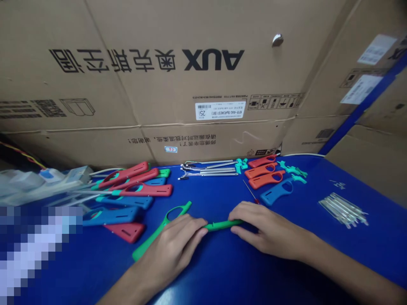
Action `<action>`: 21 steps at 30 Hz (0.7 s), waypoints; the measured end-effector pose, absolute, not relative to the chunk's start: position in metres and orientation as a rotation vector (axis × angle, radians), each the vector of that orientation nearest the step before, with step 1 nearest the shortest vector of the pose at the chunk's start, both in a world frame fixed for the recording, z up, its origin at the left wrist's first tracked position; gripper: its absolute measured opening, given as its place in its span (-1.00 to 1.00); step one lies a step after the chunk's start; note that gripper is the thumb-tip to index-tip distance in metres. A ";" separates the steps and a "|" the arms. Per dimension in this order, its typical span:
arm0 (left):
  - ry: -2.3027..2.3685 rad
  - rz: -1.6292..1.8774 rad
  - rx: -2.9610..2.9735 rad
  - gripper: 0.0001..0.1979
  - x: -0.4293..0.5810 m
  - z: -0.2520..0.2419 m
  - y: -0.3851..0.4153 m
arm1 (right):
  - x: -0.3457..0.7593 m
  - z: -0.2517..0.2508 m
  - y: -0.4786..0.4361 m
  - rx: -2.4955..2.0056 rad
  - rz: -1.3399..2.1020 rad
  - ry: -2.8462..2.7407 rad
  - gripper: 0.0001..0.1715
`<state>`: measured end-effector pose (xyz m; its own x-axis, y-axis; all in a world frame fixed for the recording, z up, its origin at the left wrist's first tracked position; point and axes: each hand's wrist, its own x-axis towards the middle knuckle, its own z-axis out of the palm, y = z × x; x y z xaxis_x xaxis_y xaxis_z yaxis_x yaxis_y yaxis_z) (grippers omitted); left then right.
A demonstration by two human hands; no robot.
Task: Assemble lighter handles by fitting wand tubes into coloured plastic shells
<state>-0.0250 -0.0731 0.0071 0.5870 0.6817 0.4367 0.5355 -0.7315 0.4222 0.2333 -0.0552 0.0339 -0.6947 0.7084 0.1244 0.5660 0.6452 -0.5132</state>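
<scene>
Fingertips of the left hand (176,241) and right hand (265,226) grasp opposite ends of one slim green piece (221,225), near the front of the blue table (222,275); both its tips are hidden under the fingers. Its long axis runs left to right across the view, the right end slightly higher. One green handle shell (149,245) slants behind the left hand, which covers part of it; whether they touch cannot be told. Beyond the right hand, which hides part of one red screwdriver (256,201), lie four shells: three reddish (266,179), one blue (277,192). Overlapping lighters (143,189) at left, partly blurred, defy an exact count.
</scene>
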 end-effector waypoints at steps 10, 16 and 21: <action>1.596 0.238 2.600 -0.66 -0.059 0.037 -0.050 | 0.234 0.027 -0.052 -0.918 0.562 -2.623 -0.86; 1.473 0.188 2.524 -0.68 -0.061 0.031 -0.050 | 0.233 0.016 -0.056 -0.817 0.393 -2.605 -0.77; 1.289 0.383 2.333 -0.69 -0.050 0.035 -0.056 | 0.227 0.016 -0.061 -0.748 0.670 -2.269 -0.87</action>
